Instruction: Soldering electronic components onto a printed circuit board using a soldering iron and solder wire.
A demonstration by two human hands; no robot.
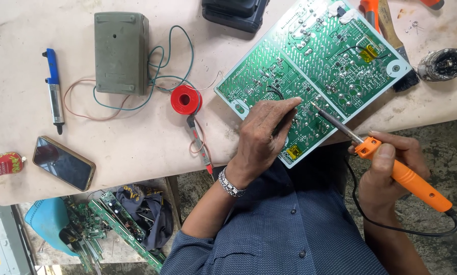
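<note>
While the left hand point(264, 135) presses its closed fingers onto the large green circuit board point(310, 71) overhanging the counter point(136, 147) edge, the right hand point(389, 168), fingers wrapped round the orange-handled soldering iron point(391, 163), touches its tip to a joint. Looks mid-soldering; next probably needs a steady tip.

A worn pale worktable point(136, 153) stands over a rough grey concrete floor point(442, 147).
</note>
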